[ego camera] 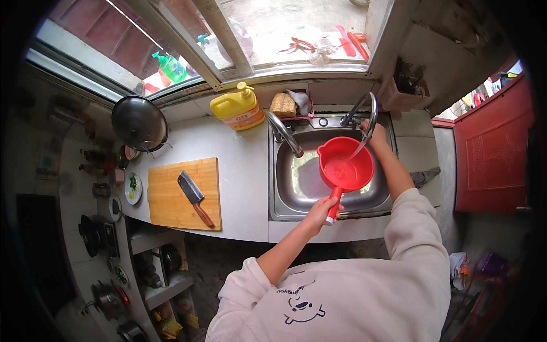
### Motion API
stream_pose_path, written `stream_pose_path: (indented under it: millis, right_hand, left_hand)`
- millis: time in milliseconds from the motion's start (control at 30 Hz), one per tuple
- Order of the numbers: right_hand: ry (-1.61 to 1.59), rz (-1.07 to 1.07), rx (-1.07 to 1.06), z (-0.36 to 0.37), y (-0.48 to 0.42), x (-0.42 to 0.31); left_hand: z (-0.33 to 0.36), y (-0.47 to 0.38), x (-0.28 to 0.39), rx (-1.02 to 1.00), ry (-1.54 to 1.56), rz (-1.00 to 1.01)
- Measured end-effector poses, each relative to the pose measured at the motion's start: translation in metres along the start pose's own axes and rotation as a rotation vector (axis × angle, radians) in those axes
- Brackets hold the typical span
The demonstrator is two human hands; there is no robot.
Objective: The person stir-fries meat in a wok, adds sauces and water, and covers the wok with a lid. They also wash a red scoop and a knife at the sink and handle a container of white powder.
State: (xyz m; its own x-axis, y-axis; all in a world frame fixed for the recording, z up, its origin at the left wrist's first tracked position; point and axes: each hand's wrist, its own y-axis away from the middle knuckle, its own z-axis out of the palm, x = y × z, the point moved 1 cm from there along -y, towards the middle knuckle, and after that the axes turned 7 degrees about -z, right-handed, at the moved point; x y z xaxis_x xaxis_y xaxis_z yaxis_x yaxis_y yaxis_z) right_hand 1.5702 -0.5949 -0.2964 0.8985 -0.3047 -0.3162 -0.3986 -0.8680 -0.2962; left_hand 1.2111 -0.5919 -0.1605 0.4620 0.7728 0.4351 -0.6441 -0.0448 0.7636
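My left hand point(321, 213) is closed around the handle of a red plastic dipper point(346, 164), which I hold over the stainless steel sink point(295, 194). Water runs from the curved spout of the right faucet point(372, 115) into the dipper, where a little water shows. My right hand point(373, 131) is at the base of that faucet, by its lever; the fingers are partly hidden behind the spout, so their grip is unclear. A second faucet point(284, 132) stands at the sink's left, with no water seen running from it.
Left of the sink, a cleaver point(192, 190) lies on a wooden cutting board point(162, 192). Behind stand a yellow pump jug point(237, 107) and a pink basket point(311, 112) with a sponge. A dark wok lid point(139, 124) and a plate of chopped food point(133, 188) are farther left.
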Motion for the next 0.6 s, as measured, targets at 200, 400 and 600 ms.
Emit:
stream_pose_path:
  millis: [200, 400, 600]
  right_hand:
    - [0.011, -0.043, -0.112, -0.004, -0.003, -0.007]
    - [0.064, -0.064, -0.121, 0.01, -0.005, -0.004]
    - [0.03, 0.007, -0.172, 0.012, -0.011, -0.004]
  left_hand:
    - [0.004, -0.01, -0.001, -0.004, 0.023, 0.015]
    - [0.0, -0.012, -0.002, 0.017, 0.038, -0.039]
    - [-0.003, -0.014, -0.003, 0.041, 0.033, -0.074]
